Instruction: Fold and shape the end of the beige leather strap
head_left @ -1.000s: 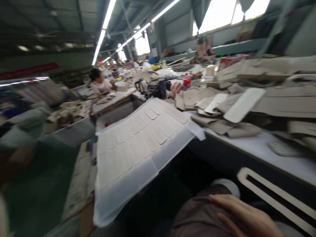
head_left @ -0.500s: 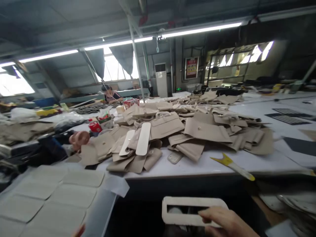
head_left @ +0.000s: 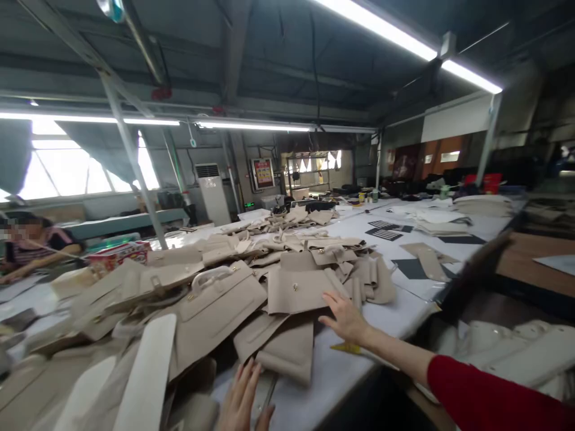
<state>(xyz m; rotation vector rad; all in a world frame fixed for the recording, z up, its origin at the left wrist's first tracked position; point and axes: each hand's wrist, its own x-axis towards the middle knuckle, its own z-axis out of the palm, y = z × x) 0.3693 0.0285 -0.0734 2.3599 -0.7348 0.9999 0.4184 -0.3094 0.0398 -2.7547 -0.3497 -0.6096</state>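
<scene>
My right hand (head_left: 345,318) reaches forward with its fingers apart, at the right edge of a beige bag panel (head_left: 296,293) that has a small metal clasp. Whether the fingertips press on the panel or hover over it, I cannot tell. Lower down, my left hand (head_left: 242,400) is raised with fingers stretched out and nothing in it. It is close to a folded beige piece (head_left: 290,353) at the table's front. A beige panel with a handle (head_left: 215,308) lies left of centre. A yellow-ended tool (head_left: 345,348) is partly hidden under my right forearm.
Two long white strips lie at the lower left, one a white strip (head_left: 148,371) on the heap. Dark sheets (head_left: 409,269) and striped pieces (head_left: 384,230) rest on the white table (head_left: 390,323). Pale parts (head_left: 516,350) fill the lower right. A person (head_left: 36,245) sits at far left.
The view has swung right and come closer to the heap. My right hand, which held a white frame-shaped piece, now reaches over the panels without it. My left hand has come further into view.
</scene>
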